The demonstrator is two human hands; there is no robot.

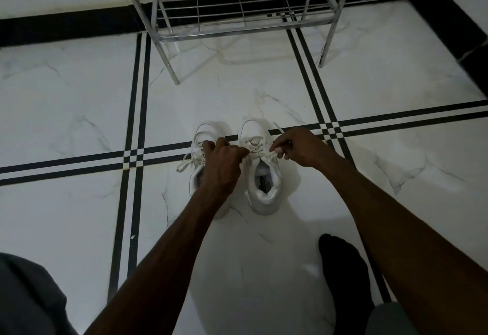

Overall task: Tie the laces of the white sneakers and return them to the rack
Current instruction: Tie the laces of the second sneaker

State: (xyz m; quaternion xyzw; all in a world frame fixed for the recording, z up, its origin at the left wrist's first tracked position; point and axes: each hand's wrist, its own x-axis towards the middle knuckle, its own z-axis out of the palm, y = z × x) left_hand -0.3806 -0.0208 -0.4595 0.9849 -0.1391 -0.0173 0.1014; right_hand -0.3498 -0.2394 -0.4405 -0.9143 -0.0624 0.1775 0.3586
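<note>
Head view: both white sneakers stand on the floor before the rack. Left hand and right hand each pinch a lace end. Laces are probably soft, light; grip near the ends.

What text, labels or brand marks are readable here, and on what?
None readable.
Dark insole label inside the right white sneaker: some print there, too small and blurred to read.
Left white sneaker: no logo or lettering shows; the left hand covers much of it.
Metal shoe rack and marble floor: no markings visible.
</note>
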